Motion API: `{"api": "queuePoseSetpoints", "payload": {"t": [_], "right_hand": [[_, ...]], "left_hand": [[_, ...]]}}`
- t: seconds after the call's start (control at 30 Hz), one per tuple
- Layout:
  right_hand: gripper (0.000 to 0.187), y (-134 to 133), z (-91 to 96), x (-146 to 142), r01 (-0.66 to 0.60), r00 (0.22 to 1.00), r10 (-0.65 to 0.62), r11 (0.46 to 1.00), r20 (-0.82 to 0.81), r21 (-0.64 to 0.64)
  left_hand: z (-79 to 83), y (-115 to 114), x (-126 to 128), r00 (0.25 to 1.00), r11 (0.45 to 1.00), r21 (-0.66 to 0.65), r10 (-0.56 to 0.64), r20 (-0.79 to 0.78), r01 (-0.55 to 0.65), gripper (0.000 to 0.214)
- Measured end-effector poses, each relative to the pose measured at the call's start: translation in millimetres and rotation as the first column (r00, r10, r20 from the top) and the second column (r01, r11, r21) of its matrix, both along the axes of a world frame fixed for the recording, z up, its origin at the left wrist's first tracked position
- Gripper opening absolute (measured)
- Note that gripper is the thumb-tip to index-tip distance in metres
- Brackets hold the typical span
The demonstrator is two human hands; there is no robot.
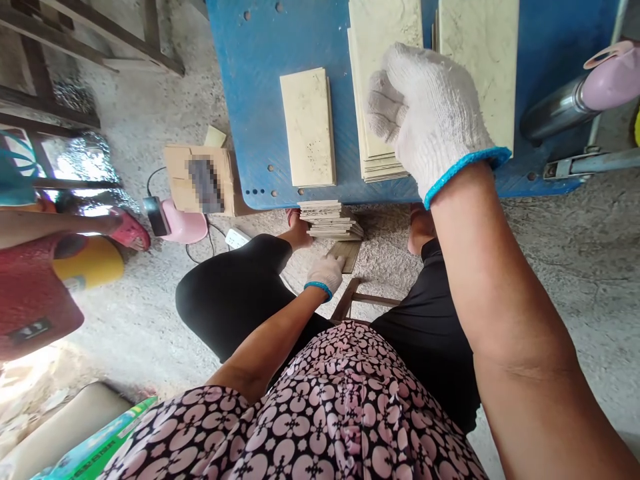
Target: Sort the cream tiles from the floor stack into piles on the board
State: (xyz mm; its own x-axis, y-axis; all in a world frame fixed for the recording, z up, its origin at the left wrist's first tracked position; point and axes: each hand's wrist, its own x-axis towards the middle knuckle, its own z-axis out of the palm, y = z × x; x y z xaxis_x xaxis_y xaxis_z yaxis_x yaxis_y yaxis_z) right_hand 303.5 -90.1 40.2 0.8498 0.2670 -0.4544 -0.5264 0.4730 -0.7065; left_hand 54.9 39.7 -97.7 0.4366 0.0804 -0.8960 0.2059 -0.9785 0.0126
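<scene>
My right hand (433, 120), in a white knit glove with a blue cuff, is raised over the blue table, its fingers curled closed. Whatever it may hold is hidden. Beneath it lies a stack of cream rectangular tiles (387, 73), with another stack of cream tiles (480, 73) to its right. My left hand (326, 272), gloved the same way, is low between my knees, its fingers on the edge of a grey-brown flat tile (347, 255). Just beyond, an uneven pile of thin tiles (330, 220) stands below the table edge. A smaller cream stack (307, 130) lies on the table.
The blue table (250, 87) has a steel flask with a pink lid (575, 100) at its right. Left on the floor are a cardboard box (200, 177), a pink object (185, 223), cables and a power strip (237, 238). Another person's foot in a red sandal (131, 229) shows farther left.
</scene>
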Motion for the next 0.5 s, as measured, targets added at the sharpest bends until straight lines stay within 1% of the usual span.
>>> {"api": "queuePoseSetpoints", "payload": {"t": [0.1,0.17,0.27,0.33,0.37,0.4,0.43,0.5], "right_hand": [[0.020,0.6,1.8,0.1,-0.007,1.000,0.007,1.000,-0.023,-0.019],[0.020,0.8,1.9,0.8,-0.014,1.000,0.013,0.999,-0.021,-0.034],[0.021,0.1,-1.1,2.5,-0.025,0.999,0.026,0.998,0.025,-0.057],[0.021,-0.9,-4.3,4.2,-0.034,0.998,0.037,0.997,0.049,-0.068],[0.020,-1.6,-5.8,5.0,-0.035,0.998,0.039,0.997,0.055,-0.074],[0.020,-2.4,-7.0,5.8,-0.035,0.997,0.040,0.996,0.058,-0.083],[0.019,-3.3,-7.9,6.5,-0.034,0.997,0.040,0.995,0.061,-0.091],[0.017,-5.0,-9.0,7.5,-0.012,0.998,0.017,0.996,0.058,-0.088]], "left_hand": [[2.4,-0.1,2.2,0.999,0.999,-0.021,0.027,-0.046,-0.028,0.054],[9.8,5.1,9.1,0.995,0.995,-0.052,0.081,-0.055,-0.084,0.048],[32.7,17.0,23.4,0.974,0.965,-0.135,0.220,-0.056,-0.226,0.031],[54.6,26.1,32.3,0.931,0.912,-0.189,0.362,-0.051,-0.365,0.022],[66.9,30.8,36.4,0.885,0.860,-0.216,0.461,-0.059,-0.463,0.021],[79.5,35.8,40.1,0.821,0.786,-0.248,0.565,-0.082,-0.566,0.020],[92.3,40.9,43.8,0.747,0.700,-0.280,0.653,-0.120,-0.657,0.019],[117.7,52.1,51.0,0.562,0.489,-0.347,0.814,-0.149,-0.800,0.019]]}}
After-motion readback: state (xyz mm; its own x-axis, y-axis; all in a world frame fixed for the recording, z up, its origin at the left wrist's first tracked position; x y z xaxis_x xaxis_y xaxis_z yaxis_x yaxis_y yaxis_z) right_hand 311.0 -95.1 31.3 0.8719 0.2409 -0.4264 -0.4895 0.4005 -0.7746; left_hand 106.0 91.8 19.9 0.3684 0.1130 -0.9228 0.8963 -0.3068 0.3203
